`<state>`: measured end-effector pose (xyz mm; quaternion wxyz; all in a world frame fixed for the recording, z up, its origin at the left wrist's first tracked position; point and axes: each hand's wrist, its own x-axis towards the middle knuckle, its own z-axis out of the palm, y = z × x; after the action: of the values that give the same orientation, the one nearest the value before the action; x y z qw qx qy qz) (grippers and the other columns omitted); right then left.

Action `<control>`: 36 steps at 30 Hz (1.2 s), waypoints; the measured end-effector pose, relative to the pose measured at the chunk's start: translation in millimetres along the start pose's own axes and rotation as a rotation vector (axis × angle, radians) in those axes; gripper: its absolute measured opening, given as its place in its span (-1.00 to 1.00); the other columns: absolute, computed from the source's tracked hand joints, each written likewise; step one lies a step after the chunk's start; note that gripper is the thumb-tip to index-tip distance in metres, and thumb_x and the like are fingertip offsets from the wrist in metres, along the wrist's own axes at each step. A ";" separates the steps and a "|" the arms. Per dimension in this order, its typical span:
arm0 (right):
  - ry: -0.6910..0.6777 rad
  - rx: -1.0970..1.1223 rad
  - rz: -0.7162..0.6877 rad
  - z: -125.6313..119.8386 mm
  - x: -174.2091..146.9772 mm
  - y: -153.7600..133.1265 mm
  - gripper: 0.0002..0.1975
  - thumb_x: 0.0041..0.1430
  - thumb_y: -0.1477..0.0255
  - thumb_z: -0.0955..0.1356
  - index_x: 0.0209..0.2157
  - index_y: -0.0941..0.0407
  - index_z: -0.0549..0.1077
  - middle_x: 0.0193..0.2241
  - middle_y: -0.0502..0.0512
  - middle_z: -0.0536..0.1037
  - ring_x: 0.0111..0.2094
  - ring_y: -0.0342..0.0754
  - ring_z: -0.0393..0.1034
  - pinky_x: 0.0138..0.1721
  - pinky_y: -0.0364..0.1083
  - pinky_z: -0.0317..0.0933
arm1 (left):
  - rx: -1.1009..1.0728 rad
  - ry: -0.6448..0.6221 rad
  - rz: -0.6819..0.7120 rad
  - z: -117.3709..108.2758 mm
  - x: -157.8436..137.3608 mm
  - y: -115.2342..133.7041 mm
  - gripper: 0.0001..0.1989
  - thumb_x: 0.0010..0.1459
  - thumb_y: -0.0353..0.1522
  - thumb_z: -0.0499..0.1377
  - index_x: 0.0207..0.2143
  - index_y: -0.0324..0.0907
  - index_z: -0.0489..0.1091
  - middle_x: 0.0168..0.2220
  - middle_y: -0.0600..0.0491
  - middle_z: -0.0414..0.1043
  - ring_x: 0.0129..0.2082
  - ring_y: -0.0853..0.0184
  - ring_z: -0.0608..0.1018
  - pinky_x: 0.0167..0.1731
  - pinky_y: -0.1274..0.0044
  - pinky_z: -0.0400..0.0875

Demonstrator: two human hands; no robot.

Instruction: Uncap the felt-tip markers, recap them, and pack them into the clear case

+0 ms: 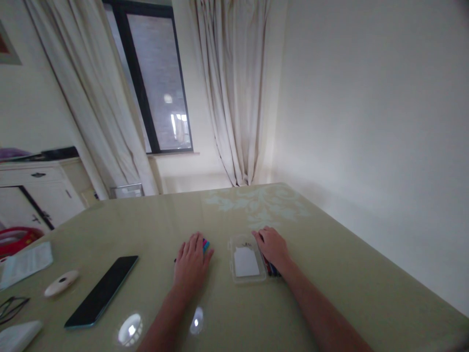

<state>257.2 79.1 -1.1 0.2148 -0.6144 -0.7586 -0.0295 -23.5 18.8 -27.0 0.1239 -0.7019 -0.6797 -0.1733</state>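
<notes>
My left hand (192, 259) lies palm down on the table, its fingers stretched out over a few small pens (205, 244). Pink and blue ends peek out beside the index finger; the rest is hidden. To the right is a clear plastic box (234, 278) with a white card (246, 261) in its left half. Dark pens (271, 270) lie along the box's right side, partly under my right hand (273, 247). That hand's fingers are curled down at the box's far right edge, and what they hold, if anything, is hidden.
On the left of the table (161, 220) are a black phone (102, 291), a white oval object (61, 283), glasses (12, 309), papers (27, 264) and a white object (20, 336) at the corner. A wall (373, 122) runs along the right edge.
</notes>
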 end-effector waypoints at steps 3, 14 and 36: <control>-0.008 0.001 -0.030 2.6 0.3 0.2 -0.60 0.44 0.23 0.24 -0.39 0.10 0.55 -0.27 0.17 0.59 -0.18 0.01 0.43 -0.18 -0.10 0.13 | -0.181 -0.035 0.278 -4.3 -10.9 34.0 -0.39 0.42 -0.08 -0.07 0.39 -0.19 0.10 0.37 -0.16 0.21 0.34 0.09 0.29 0.31 0.18 0.15; 0.098 0.240 -0.002 11.3 5.2 5.4 -0.59 0.41 0.18 0.25 -0.47 0.09 0.42 -0.42 0.08 0.52 -0.39 -0.07 0.36 -0.33 -0.11 0.09 | -0.335 -0.321 0.520 -19.5 -26.0 66.9 -0.46 0.40 -0.04 -0.01 0.34 0.05 0.19 0.39 0.03 0.18 0.35 0.15 0.28 0.36 0.13 0.09; 0.086 0.569 -0.039 0.4 8.8 7.6 -0.65 0.29 0.21 0.25 -0.53 0.08 0.33 -0.56 -0.05 0.39 -0.45 -0.10 0.27 -0.36 -0.13 0.09 | -0.364 -0.316 0.490 -21.0 -26.5 67.7 -0.47 0.40 -0.07 0.01 0.35 0.05 0.18 0.39 0.04 0.18 0.34 0.16 0.28 0.33 0.18 0.13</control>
<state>262.9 89.1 0.1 0.4097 -0.5132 -0.7382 0.1544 42.0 -17.0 -14.7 -0.0723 -0.8729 -0.4599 -0.1459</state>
